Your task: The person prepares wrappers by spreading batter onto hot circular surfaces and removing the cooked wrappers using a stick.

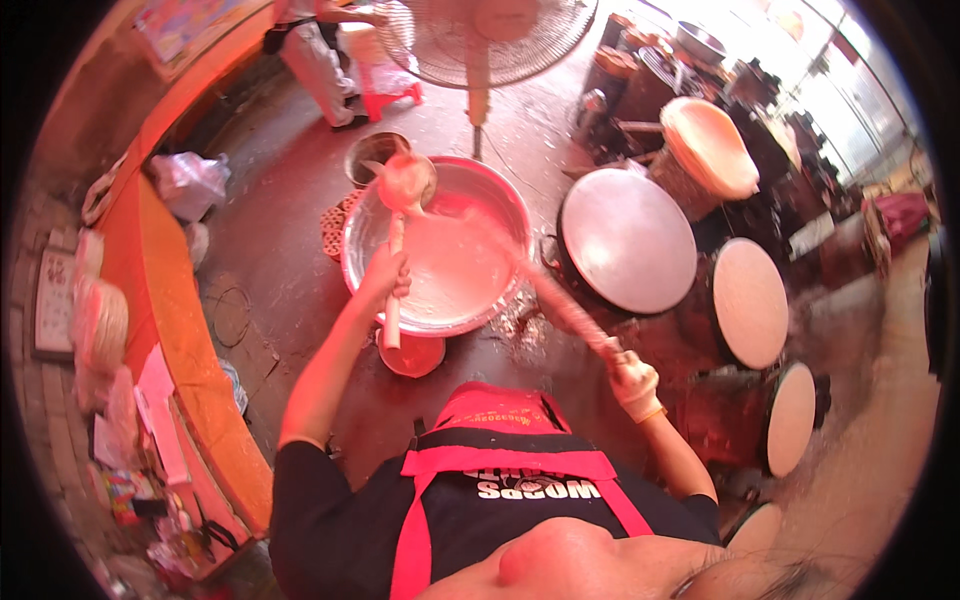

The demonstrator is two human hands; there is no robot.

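My left hand grips the pale handle of a ladle, whose head is raised over the far left rim of a large metal tub. Pale, pink-lit batter fills much of the tub. My right hand, in a light glove, is closed round a long wooden stick that slants up-left into the tub, blurred by motion; its far end is indistinct. A smaller container sits under the near edge of the tub, and another stands behind it.
Round griddles line my right, near stacked pale rounds. A standing fan is ahead; behind it, left, a person stands beside a red stool. An orange ledge with bags and stacks runs along my left.
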